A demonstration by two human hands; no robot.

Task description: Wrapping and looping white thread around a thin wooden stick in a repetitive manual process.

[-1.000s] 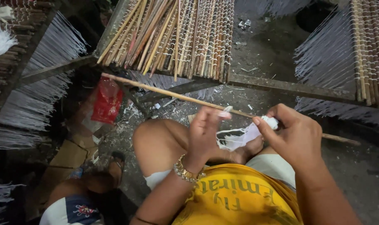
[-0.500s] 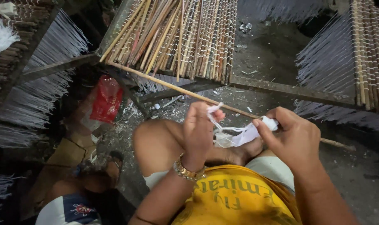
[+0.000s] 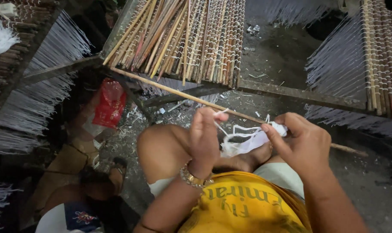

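Observation:
My left hand (image 3: 204, 140) pinches the end of a white string (image 3: 239, 131) and holds it up above my bent knee. My right hand (image 3: 301, 144) grips a small bundle of the same white string (image 3: 279, 128) between thumb and fingers. The string runs slack in loops between the two hands. A long thin bamboo stick (image 3: 178, 92) lies slanted just behind my hands, from the woven mat to the right. A gold bracelet sits on my left wrist.
A bamboo mat (image 3: 196, 39) tied with white threads lies ahead on a wooden frame, loose sticks on top. More threaded mats are at the left (image 3: 28, 86) and right (image 3: 368, 56). A red plastic bag (image 3: 110, 103) lies on the littered floor.
My left hand has moved a little to the left and up, drawing the string out from the bundle. The right hand stays in about the same place.

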